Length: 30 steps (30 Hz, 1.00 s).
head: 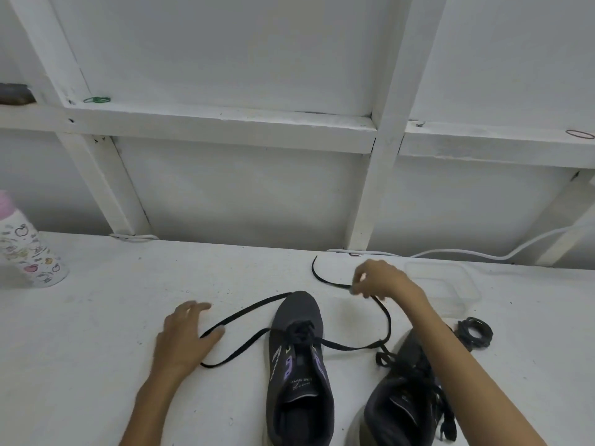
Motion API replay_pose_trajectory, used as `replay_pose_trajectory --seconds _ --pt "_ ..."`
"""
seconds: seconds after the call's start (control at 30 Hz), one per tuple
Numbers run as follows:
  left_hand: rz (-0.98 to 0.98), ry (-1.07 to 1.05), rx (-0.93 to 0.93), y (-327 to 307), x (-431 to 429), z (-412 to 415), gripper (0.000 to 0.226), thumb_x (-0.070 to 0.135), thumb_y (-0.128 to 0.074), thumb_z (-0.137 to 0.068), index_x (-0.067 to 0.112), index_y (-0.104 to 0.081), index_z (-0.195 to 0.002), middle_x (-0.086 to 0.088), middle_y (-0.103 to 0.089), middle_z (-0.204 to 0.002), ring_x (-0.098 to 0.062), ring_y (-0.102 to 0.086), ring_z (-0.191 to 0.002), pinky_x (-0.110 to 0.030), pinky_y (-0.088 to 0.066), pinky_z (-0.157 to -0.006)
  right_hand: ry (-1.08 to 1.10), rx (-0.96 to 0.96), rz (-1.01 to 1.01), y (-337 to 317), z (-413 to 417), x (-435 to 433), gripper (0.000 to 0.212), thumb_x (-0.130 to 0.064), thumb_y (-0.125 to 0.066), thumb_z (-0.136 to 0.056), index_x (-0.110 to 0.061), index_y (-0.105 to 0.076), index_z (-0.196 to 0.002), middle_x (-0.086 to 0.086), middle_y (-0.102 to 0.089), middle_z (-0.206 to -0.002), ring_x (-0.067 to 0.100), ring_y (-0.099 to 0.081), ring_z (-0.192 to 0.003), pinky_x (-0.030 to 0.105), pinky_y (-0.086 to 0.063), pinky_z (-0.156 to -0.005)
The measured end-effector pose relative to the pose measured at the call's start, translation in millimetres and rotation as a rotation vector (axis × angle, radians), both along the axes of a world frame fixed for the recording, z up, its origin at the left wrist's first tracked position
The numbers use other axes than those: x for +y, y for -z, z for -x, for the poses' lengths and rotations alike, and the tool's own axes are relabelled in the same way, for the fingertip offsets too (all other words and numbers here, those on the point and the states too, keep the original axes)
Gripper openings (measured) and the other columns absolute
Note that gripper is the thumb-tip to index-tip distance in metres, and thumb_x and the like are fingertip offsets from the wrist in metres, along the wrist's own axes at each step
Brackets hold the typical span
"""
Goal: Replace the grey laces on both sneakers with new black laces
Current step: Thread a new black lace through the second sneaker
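Mid-lacing the sneaker (299, 365) at the table's (96, 317) near edge, my right hand (383, 281) pinches the black lace (238, 348), left hand (185, 333) flat on its other half; next I'd feed higher eyelets.

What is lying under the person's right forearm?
The second sneaker, with a loose black lace on it. The forearm covers its outer side, so the eyelets there cannot be seen.

Purple-accented sneaker (299, 397) stands beside second sneaker (396, 407), black lace (238, 347) trailing both sides.
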<state>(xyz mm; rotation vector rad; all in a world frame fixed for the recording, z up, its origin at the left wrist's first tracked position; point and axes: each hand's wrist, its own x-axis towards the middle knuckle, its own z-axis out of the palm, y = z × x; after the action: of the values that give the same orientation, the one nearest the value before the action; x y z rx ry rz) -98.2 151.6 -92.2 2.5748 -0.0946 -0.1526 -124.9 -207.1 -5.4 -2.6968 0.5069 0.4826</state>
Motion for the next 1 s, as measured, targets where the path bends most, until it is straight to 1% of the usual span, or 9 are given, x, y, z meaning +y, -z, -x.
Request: replay_pose_trajectory --seconds 0.1,0.2,0.3,0.43,0.57,0.7,0.8,0.9,1.0 --pt "0.007 0.160 -0.062 -5 -45 -25 0.050 0.039 -0.056 -0.095 0.027 -0.043 -0.142 0.002 -0.038 -0.150 -0.022 -0.034 -0.137 -0.041 -0.032 -0.107 0.031 -0.120 -0.010 12 -35 19 0.018 -0.030 -0.064 -0.084 -0.014 -0.068 -0.093 0.002 -0.071 -0.090 0.024 -0.071 -0.082 0.030 -0.050 -0.075" --pt "-0.074 0.348 -0.128 -1 -89 -47 0.047 0.029 -0.044 -0.101 0.029 -0.036 -0.147 0.000 -0.042 -0.147 -0.022 -0.038 -0.133 -0.039 -0.033 -0.105 0.042 -0.183 0.046 39 -64 39 0.030 -0.036 -0.056 -0.091 -0.009 -0.058 -0.079 0.009 -0.063 -0.092 0.030 -0.065 -0.102 0.031 -0.044 -0.068" --pt "-0.174 0.492 -0.162 8 -116 -56 0.041 0.031 -0.044 -0.101 0.036 -0.044 -0.141 0.003 -0.047 -0.137 -0.020 -0.042 -0.125 -0.036 -0.035 -0.098 0.046 -0.213 0.139 68 -77 53 0.041 -0.048 -0.053 -0.094 -0.010 -0.058 -0.109 0.008 -0.060 -0.112 0.028 -0.059 -0.109 0.032 -0.038 -0.076" --pt "-0.189 0.451 -0.266 19 -124 -54 0.020 0.029 -0.047 -0.099 0.028 -0.064 -0.111 0.006 -0.056 -0.119 -0.017 -0.047 -0.112 -0.031 -0.038 -0.087 -0.042 -0.278 0.145 88 -80 53 0.018 -0.018 -0.046 -0.097 -0.009 -0.055 -0.110 0.009 -0.059 -0.114 0.028 -0.057 -0.099 0.031 -0.036 -0.070" --pt "0.322 0.281 -0.065 12 -114 -50 0.009 0.016 -0.054 -0.097 0.019 -0.058 -0.091 0.003 -0.067 -0.088 -0.013 -0.061 -0.080 -0.027 -0.045 -0.074 0.131 -0.314 -0.448 65 -73 47 0.010 -0.002 -0.057 -0.085 -0.009 -0.055 -0.077 0.012 -0.067 -0.082 0.021 -0.060 -0.065 0.028 -0.044 -0.060" --pt "0.714 0.180 0.002 -12 -87 -33 0.019 0.004 -0.051 -0.098 0.019 -0.063 -0.099 0.001 -0.071 -0.078 -0.009 -0.058 -0.060 -0.017 -0.048 -0.065 0.138 -0.374 -0.980 12 -40 49 0.013 0.009 -0.062 -0.085 -0.002 -0.061 -0.093 0.014 -0.071 -0.081 0.018 -0.066 -0.055 0.022 -0.054 -0.060" --pt "0.802 0.205 0.085 -30 -71 -3 0.024 0.006 -0.049 -0.099 0.021 -0.065 -0.107 0.003 -0.070 -0.084 -0.007 -0.054 -0.060 -0.013 -0.047 -0.064 0.028 -0.372 -1.055 -11 -8 51 0.017 0.004 -0.058 -0.091 -0.006 -0.063 -0.104 0.009 -0.070 -0.083 0.019 -0.056 -0.052 0.027 -0.051 -0.057" --pt "0.870 0.191 0.190 -39 -59 28 0.020 0.008 -0.052 -0.097 0.017 -0.070 -0.104 0.002 -0.067 -0.080 -0.008 -0.048 -0.059 -0.014 -0.043 -0.060 -0.028 -0.368 -0.959 -13 28 50 0.006 -0.007 -0.065 -0.091 -0.007 -0.070 -0.095 0.004 -0.064 -0.071 0.015 -0.042 -0.048 0.020 -0.035 -0.048" --pt "0.889 0.168 0.232 -40 -55 53 0.016 0.012 -0.057 -0.095 0.015 -0.073 -0.097 0.007 -0.061 -0.071 -0.007 -0.041 -0.056 -0.012 -0.036 -0.055 -0.056 -0.361 -0.852 2 60 49 0.005 -0.019 -0.075 -0.084 -0.015 -0.077 -0.082 0.013 -0.063 -0.067 0.015 -0.046 -0.061 0.019 -0.038 -0.056"
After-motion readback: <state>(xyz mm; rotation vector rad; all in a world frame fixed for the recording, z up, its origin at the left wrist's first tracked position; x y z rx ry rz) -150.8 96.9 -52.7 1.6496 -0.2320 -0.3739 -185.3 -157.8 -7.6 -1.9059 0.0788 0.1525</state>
